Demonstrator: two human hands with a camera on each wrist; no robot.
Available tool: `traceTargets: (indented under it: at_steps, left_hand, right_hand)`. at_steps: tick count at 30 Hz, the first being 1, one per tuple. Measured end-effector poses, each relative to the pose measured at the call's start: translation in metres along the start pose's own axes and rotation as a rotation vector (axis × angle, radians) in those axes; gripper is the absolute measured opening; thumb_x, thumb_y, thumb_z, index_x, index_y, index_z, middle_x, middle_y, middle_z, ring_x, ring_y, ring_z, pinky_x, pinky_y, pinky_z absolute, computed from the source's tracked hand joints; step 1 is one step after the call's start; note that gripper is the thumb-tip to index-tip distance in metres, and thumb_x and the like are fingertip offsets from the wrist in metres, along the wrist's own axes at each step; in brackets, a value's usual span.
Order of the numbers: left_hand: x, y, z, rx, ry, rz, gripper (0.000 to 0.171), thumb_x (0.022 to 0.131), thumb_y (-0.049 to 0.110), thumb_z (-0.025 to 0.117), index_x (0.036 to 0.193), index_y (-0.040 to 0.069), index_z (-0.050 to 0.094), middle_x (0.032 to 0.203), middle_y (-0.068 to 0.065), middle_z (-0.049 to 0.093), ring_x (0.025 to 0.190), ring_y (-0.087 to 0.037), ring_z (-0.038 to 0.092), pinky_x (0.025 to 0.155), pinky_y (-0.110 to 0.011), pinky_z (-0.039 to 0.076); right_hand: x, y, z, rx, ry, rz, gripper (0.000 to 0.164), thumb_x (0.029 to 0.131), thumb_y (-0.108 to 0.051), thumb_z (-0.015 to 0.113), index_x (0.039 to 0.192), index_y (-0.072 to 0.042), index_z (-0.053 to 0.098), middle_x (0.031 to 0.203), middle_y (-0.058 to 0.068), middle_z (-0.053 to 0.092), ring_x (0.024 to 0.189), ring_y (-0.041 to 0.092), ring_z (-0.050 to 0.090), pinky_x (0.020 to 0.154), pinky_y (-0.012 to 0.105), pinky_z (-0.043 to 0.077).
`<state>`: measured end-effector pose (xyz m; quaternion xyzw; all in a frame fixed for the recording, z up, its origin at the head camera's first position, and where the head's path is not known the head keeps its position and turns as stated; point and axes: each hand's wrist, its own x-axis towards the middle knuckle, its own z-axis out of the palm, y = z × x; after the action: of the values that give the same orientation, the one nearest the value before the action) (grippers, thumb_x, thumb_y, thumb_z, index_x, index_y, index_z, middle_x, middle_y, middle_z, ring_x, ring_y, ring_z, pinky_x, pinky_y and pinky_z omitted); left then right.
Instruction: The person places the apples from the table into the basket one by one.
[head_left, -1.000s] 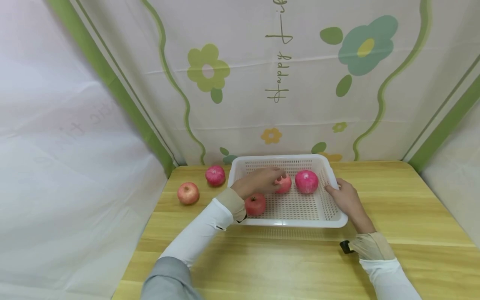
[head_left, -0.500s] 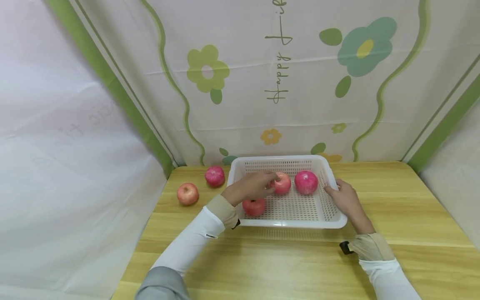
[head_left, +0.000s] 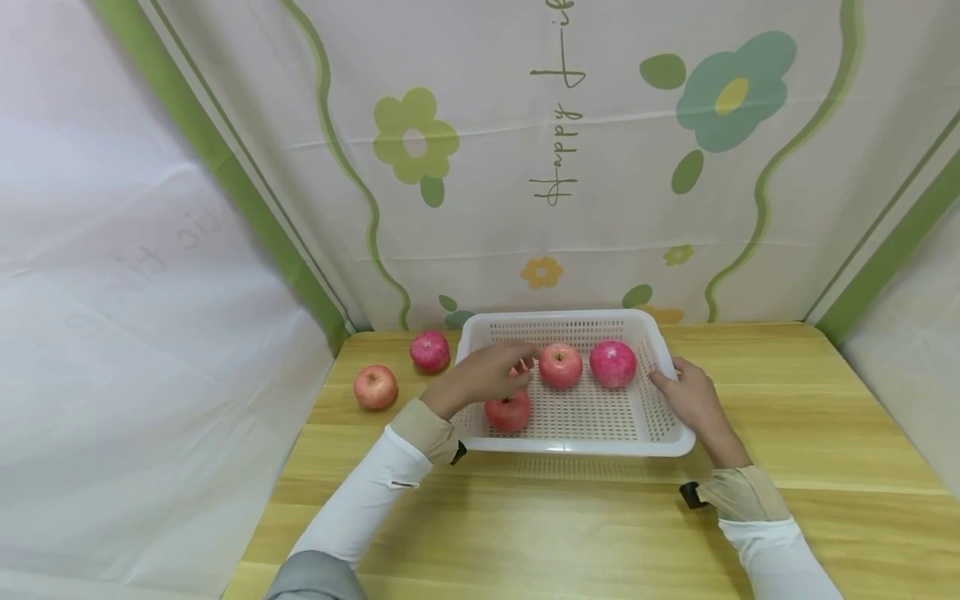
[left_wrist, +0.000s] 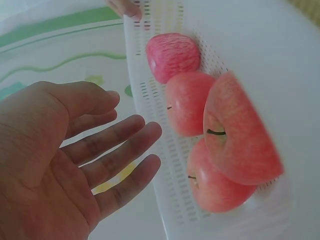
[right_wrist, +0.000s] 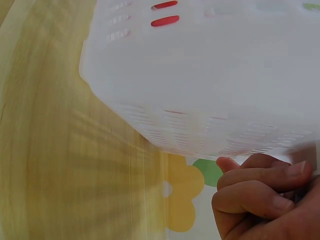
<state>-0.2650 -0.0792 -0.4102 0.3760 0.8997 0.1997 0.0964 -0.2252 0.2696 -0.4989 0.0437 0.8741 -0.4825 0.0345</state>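
Note:
My left hand hangs over the left part of a white plastic basket, fingers spread and slightly bent, holding nothing. In the left wrist view its palm faces the fruit. Below and partly behind it in the head view is a red apple. Another red apple lies at the front left, and a third apple sits just right of my fingertips. A deep-pink, streaky round fruit is beside that one. My right hand grips the basket's right rim, thumb over the top, other fingers outside.
On the wooden table, left of the basket, lie a pale red round fruit and a deep-pink one. A white fabric wall printed with flowers stands right behind the basket. More fabric encloses the left and right sides.
My left hand has drawn back leftward from the apple in the middle, uncovering it; that apple now sits free in the basket. My right hand stays on the rim.

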Motion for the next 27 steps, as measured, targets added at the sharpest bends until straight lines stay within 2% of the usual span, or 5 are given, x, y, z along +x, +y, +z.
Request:
traceTargets:
  at_steps: [6, 11, 16, 19, 27]
  left_hand:
    - [-0.011, -0.007, 0.0, -0.016, 0.043, -0.018, 0.035, 0.104, 0.016, 0.063, 0.138, 0.008, 0.064, 0.125, -0.007, 0.071, 0.115, -0.022, 0.068, 0.1, -0.036, 0.058]
    - [-0.023, -0.011, -0.002, -0.082, 0.071, -0.023, 0.033, 0.105, 0.013, 0.063, 0.136, 0.003, 0.064, 0.128, -0.013, 0.072, 0.116, -0.026, 0.069, 0.101, -0.043, 0.058]
    - [-0.036, -0.016, -0.003, -0.123, 0.116, -0.035, 0.032, 0.104, 0.011, 0.063, 0.136, 0.005, 0.065, 0.128, -0.016, 0.072, 0.114, -0.027, 0.07, 0.1, -0.047, 0.059]
    - [-0.043, -0.022, -0.004, -0.127, 0.143, -0.058, 0.034, 0.104, 0.011, 0.065, 0.137, 0.006, 0.064, 0.127, -0.016, 0.072, 0.113, -0.026, 0.07, 0.1, -0.048, 0.059]
    - [-0.059, -0.035, -0.009, -0.205, 0.21, -0.12, 0.04, 0.104, 0.011, 0.065, 0.143, 0.003, 0.061, 0.129, -0.018, 0.072, 0.116, -0.029, 0.07, 0.098, -0.047, 0.061]
  right_hand:
    - [0.0, -0.001, -0.001, 0.004, -0.002, -0.001, 0.062, 0.11, -0.028, 0.051, 0.151, 0.016, 0.041, 0.122, 0.04, 0.067, 0.08, 0.023, 0.077, 0.065, 0.037, 0.066]
    - [-0.001, 0.0, 0.0, 0.01, -0.003, 0.005, 0.062, 0.11, -0.029, 0.052, 0.151, 0.016, 0.041, 0.122, 0.04, 0.067, 0.08, 0.024, 0.077, 0.064, 0.037, 0.066]
    - [-0.003, 0.001, 0.0, 0.019, -0.009, 0.01, 0.062, 0.11, -0.029, 0.052, 0.152, 0.016, 0.041, 0.121, 0.04, 0.067, 0.079, 0.024, 0.077, 0.064, 0.037, 0.066]
    - [-0.003, 0.001, 0.0, 0.017, -0.01, 0.011, 0.062, 0.11, -0.029, 0.052, 0.152, 0.016, 0.04, 0.121, 0.04, 0.067, 0.079, 0.024, 0.077, 0.064, 0.037, 0.066]
    - [-0.002, -0.001, 0.001, 0.025, -0.007, 0.01, 0.062, 0.11, -0.028, 0.051, 0.152, 0.016, 0.04, 0.121, 0.04, 0.067, 0.079, 0.024, 0.077, 0.064, 0.038, 0.066]
